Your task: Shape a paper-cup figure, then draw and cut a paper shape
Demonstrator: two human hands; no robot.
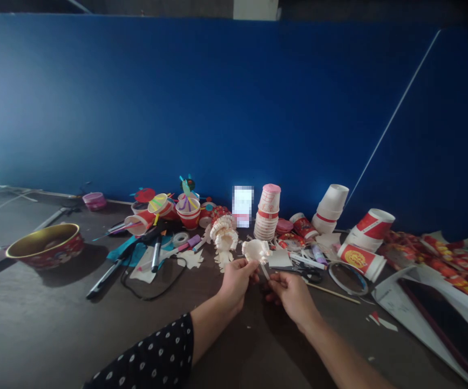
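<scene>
My left hand [236, 283] is closed on the lower edge of a white paper cup [256, 249] whose rim is cut into curled petals. From that cup a narrow white strip [265, 271] runs down to my right hand [294, 300], which pinches its lower end. Just left of the held cup stands a stack of similar cut cups [226, 240] with curled edges. Behind it rises a tower of paper cups [266, 216] with a pink top. Scissors [312, 274] lie close beyond my right hand, partly hidden among scraps.
On the left are a red and gold bowl [47, 251], a black marker [156, 255] and decorated cups [188, 212]. To the right sit a tape roll [349, 278], a wooden stick [334, 292], stacked cups [361, 254] and a phone [448, 324]. A blue partition [217, 108] closes off the back.
</scene>
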